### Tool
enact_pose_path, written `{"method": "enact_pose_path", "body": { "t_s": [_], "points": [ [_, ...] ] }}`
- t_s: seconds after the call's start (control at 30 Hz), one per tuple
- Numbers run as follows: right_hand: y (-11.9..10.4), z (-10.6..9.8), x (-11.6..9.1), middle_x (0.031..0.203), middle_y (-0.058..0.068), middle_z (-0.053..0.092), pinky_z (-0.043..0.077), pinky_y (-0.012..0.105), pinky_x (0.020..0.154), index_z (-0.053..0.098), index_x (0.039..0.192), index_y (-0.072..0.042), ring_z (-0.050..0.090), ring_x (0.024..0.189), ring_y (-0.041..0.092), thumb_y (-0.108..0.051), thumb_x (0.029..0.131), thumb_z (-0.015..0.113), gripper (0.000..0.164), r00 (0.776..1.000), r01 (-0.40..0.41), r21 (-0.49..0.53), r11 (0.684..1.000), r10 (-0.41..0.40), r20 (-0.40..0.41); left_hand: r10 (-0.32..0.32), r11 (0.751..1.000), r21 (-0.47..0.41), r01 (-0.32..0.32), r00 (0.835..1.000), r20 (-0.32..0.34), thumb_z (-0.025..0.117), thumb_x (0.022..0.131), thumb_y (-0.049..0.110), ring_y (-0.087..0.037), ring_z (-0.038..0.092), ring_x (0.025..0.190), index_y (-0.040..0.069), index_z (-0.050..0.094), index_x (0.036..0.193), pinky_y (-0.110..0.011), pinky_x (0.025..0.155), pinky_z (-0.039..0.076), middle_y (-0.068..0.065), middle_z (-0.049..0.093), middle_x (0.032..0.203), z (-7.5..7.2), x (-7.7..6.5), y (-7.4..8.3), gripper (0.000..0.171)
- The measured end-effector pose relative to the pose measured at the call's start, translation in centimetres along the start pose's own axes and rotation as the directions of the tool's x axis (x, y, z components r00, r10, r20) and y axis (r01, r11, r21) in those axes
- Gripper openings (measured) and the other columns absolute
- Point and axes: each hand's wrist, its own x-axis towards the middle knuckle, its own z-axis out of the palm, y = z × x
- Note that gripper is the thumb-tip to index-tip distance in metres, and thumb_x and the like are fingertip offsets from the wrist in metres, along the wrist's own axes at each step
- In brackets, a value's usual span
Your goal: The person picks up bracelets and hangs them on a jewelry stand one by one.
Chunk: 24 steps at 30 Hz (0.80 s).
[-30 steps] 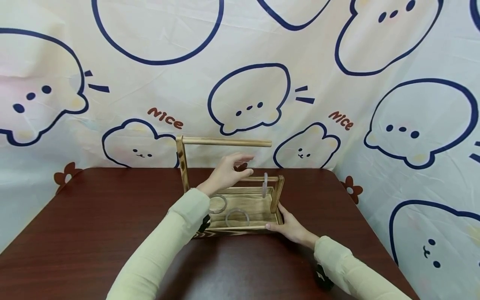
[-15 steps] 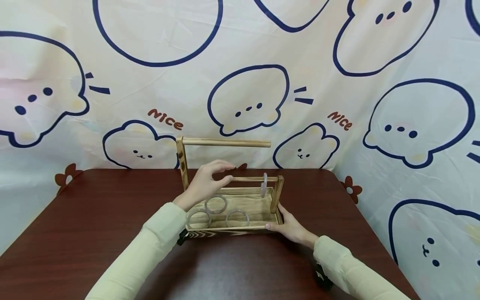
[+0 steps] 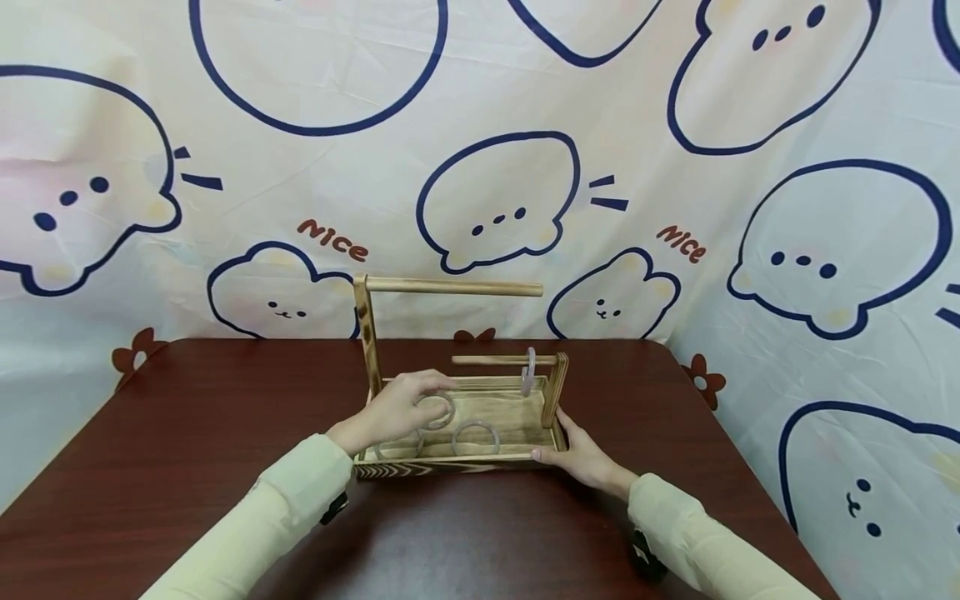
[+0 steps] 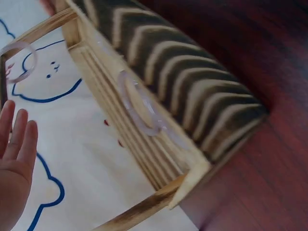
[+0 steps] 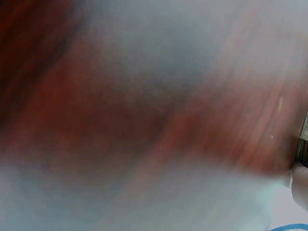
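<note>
A wooden bangle rack (image 3: 453, 288) with a tray base (image 3: 517, 414) stands on the table. Translucent pale-purple bangles lie in the tray: one (image 3: 497, 438) near its front middle, another (image 3: 453, 410) by my left fingers, a third (image 3: 390, 457) partly behind that hand. At least one bangle (image 3: 531, 363) hangs on the lower bar (image 3: 491, 360), near its right post. My left hand (image 3: 393, 410) reaches over the tray's left part; in the left wrist view its fingers (image 4: 18, 132) are extended and hold nothing. My right hand (image 3: 583, 454) grips the tray's right end, thumb at the front edge.
The rack's tall left post (image 3: 365, 329) rises beside my left hand and carries the upper bar. A dark red-brown table (image 3: 225, 433) surrounds the rack. Behind it hangs a white cloth (image 3: 390, 183) with cartoon outlines. The right wrist view is mostly blurred.
My left hand has moved left and down, from beside the lower bar's free end to above the bangles in the tray. The right hand keeps its grip; the hanging bangle stays put.
</note>
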Motion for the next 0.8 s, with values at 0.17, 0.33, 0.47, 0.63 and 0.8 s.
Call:
{"method": "enact_pose_path", "body": {
  "t_s": [0.17,0.33,0.47,0.63,0.8],
  "points": [
    [0.1,0.0,0.0,0.152,0.018,0.012,0.018,0.053,0.108,0.006,0.148,-0.004,0.011,0.139,0.033,-0.035,0.079,0.071,0.1,1.0,0.004,-0.006,1.0,-0.004,-0.005,-0.038,0.999,0.019,0.036,0.994,0.105,0.055,0.092,0.022,-0.026,0.057,0.11,0.011,0.06,0.12,-0.042,0.092,0.045,-0.005,0.06,0.122,0.6,-0.3,-0.3,0.031],
    [0.1,0.0,-0.1,0.152,0.019,0.013,0.019,0.053,0.108,0.006,0.148,-0.004,0.011,0.139,0.033,-0.037,0.078,0.071,0.101,1.0,0.011,-0.004,1.0,-0.011,-0.006,-0.033,0.999,0.013,0.031,0.985,0.171,0.054,0.091,0.017,-0.032,0.057,0.109,0.003,0.057,0.123,-0.044,0.092,0.045,-0.012,0.057,0.125,1.5,-0.5,-0.8,0.035],
    [0.1,0.1,-0.1,0.152,0.019,0.012,0.019,0.054,0.108,0.007,0.148,-0.004,0.012,0.139,0.034,-0.037,0.078,0.071,0.101,1.0,0.018,-0.003,1.0,-0.018,-0.006,-0.061,0.997,-0.033,0.07,0.976,0.21,0.056,0.091,0.018,-0.032,0.056,0.112,0.001,0.055,0.126,-0.043,0.093,0.045,-0.013,0.055,0.127,2.4,-0.5,-1.3,0.038],
    [0.1,0.0,-0.1,0.152,0.018,0.011,0.019,0.054,0.108,0.007,0.148,-0.004,0.011,0.139,0.034,-0.035,0.079,0.071,0.099,1.0,0.016,0.005,1.0,-0.016,-0.002,-0.108,0.976,-0.151,0.155,0.954,0.279,0.057,0.091,0.013,-0.034,0.05,0.117,-0.001,0.047,0.132,-0.045,0.096,0.042,-0.015,0.05,0.128,3.5,-0.1,-2.1,0.044],
    [-0.1,0.0,-0.2,0.152,0.018,0.011,0.02,0.055,0.107,0.008,0.148,-0.004,0.011,0.139,0.035,-0.037,0.078,0.071,0.1,1.0,0.008,0.003,1.0,-0.008,0.001,-0.102,0.974,-0.163,0.16,0.944,0.315,0.062,0.086,0.005,-0.03,0.051,0.11,-0.004,0.047,0.131,-0.041,0.088,0.046,-0.018,0.055,0.12,4.5,0.5,-2.8,0.049]
  ]
}}
